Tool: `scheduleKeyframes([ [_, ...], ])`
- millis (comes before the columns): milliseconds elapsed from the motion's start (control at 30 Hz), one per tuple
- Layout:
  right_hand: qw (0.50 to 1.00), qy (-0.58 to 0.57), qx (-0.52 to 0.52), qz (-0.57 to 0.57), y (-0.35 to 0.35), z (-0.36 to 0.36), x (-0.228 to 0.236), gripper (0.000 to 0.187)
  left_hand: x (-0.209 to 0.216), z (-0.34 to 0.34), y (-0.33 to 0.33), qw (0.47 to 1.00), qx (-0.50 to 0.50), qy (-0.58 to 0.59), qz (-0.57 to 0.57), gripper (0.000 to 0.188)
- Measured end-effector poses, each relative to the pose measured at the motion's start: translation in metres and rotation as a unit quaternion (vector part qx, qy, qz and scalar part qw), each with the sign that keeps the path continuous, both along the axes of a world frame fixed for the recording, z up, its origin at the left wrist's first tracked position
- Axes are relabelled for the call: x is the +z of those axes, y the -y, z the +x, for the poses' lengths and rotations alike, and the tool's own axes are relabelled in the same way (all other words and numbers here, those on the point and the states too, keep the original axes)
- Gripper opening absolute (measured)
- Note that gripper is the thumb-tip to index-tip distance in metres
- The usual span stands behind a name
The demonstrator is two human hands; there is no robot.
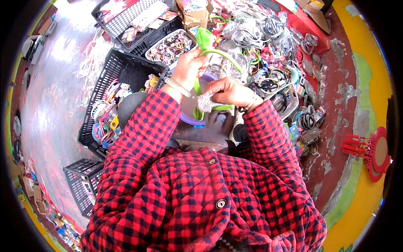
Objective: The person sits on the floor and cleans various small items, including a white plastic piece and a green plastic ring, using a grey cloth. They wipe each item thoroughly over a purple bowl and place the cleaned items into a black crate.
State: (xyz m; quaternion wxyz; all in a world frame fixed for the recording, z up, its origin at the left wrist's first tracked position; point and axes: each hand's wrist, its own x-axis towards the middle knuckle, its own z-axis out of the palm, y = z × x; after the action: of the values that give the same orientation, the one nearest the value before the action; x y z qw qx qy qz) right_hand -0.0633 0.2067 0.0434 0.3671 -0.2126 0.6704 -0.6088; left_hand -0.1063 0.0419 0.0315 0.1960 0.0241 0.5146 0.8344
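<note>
My left hand [189, 70] is closed around a bright green headband [228, 58]. A leaf-shaped green piece stands up above its fingers, and the thin band curves away to the right. My right hand [230, 91] pinches a small grey-silver, rough-textured piece [205, 103] just below and to the right of my left hand. I cannot tell whether it is a pad or an ornament. More green strips show under and beside it, and whether they join the headband is not clear. Below both hands sits a purple-rimmed basin [187, 119], partly covered by them.
A black crate [110, 67] with hair accessories stands left, near a white basket [156, 53] of small items. Another black crate [79, 185] is lower left. Headbands and plastic-wrapped goods [270, 46] heap up ahead and right. A red ornament [378, 154] is at far right.
</note>
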Motion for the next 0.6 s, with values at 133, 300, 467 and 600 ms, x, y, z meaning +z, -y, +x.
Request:
scheduleKeyframes([
  [133, 0.998, -0.001, 0.056, -0.034, -0.013, 0.003, 0.009, 0.023, 0.004, -0.001, 0.004, 1.000, 0.009, -0.014, 0.000, 0.009],
  [300, 0.997, 0.004, 0.070, -0.037, -0.023, 0.008, 0.016, 0.019, 0.004, -0.001, 0.004, 0.999, 0.018, -0.041, -0.022, 0.008],
  [467, 0.990, 0.012, -0.030, -0.135, -0.056, 0.010, 0.029, 0.024, 0.004, -0.003, 0.005, 0.997, 0.033, -0.028, -0.056, 0.011],
  [600, 0.945, -0.110, -0.147, -0.269, -0.104, 0.002, 0.025, 0.039, -0.015, -0.019, 0.020, 0.999, 0.006, 0.039, 0.004, 0.013],
])
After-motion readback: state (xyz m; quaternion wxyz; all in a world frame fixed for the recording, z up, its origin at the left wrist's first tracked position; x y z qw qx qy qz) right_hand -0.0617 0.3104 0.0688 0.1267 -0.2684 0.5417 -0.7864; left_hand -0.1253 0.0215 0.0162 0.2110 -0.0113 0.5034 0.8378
